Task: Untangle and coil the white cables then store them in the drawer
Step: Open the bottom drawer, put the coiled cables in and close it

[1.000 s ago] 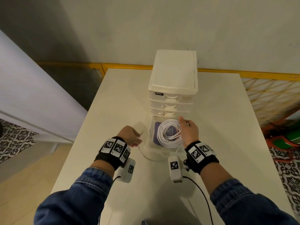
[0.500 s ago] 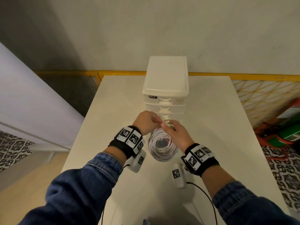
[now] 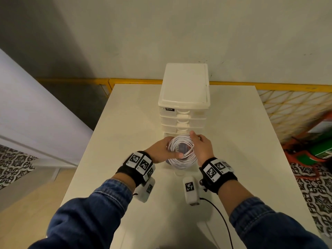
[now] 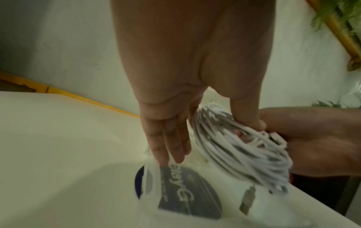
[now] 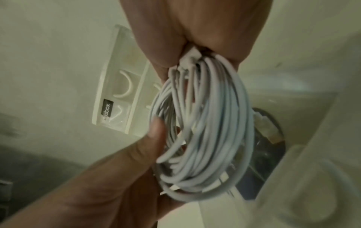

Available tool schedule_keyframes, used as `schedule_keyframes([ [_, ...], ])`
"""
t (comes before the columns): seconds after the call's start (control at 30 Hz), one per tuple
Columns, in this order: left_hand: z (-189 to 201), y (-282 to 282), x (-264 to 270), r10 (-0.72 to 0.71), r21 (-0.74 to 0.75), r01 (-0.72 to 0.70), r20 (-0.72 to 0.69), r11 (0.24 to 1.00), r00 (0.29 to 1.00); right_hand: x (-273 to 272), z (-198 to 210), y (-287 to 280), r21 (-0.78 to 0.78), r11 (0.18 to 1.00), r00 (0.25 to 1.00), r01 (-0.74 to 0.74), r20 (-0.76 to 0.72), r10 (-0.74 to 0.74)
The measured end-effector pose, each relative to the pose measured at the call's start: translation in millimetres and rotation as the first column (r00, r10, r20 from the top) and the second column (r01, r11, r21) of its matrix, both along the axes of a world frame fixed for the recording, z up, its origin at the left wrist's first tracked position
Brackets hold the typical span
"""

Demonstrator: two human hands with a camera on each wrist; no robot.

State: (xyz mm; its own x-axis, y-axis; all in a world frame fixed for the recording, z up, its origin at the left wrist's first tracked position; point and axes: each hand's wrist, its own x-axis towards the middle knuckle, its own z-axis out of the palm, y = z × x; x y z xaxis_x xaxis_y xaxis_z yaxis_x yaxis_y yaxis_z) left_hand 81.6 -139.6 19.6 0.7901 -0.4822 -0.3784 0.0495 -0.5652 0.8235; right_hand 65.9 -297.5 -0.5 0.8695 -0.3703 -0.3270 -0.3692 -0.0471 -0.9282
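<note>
A white cable coil (image 3: 181,155) is held up between both hands over the open bottom drawer (image 3: 178,173) of the white drawer unit (image 3: 184,94). My left hand (image 3: 169,150) grips the coil's left side, thumb across the loops (image 4: 234,148) and fingers (image 4: 171,146) straight behind them. My right hand (image 3: 199,142) pinches the loops at the coil's right side (image 5: 205,123), where the cable ends bunch together. A USB plug (image 4: 247,199) dangles from the coil. Inside the clear drawer (image 4: 150,185) lies a dark blue labelled packet (image 4: 185,192).
The drawer unit stands on a white table (image 3: 125,123) against the wall, its upper drawers pushed in. A black wire (image 3: 221,220) trails from the right wrist camera across the near table. A yellow rail (image 3: 269,86) runs behind; red and green things (image 3: 316,150) sit on the floor at right.
A second ago the coil lay in the drawer under my right hand, with the left hand apart. Both hands have since closed on it and lifted it above the drawer.
</note>
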Motion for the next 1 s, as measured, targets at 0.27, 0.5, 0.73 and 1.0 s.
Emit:
schedule_keyframes([
  [0.27,-17,-17,7,0.026,0.327,-0.092,0.201,0.941,0.979,5,-14,12,-0.202,0.978,0.998,-0.053,-0.048,0.044],
  [0.5,-33,-54,18,-0.079,0.624,-0.099,0.25,0.775,0.965,3,-23,9,-0.341,0.93,0.983,-0.139,-0.161,0.088],
  [0.73,-26,-68,16,-0.131,0.741,-0.105,0.254,0.663,0.958,-10,-40,10,-0.459,0.848,0.963,-0.265,-0.074,0.26],
  [1.0,-28,-69,17,-0.027,0.694,-0.104,0.174,0.712,0.984,-14,-39,-10,-0.82,0.284,0.836,-0.498,-0.367,0.407],
])
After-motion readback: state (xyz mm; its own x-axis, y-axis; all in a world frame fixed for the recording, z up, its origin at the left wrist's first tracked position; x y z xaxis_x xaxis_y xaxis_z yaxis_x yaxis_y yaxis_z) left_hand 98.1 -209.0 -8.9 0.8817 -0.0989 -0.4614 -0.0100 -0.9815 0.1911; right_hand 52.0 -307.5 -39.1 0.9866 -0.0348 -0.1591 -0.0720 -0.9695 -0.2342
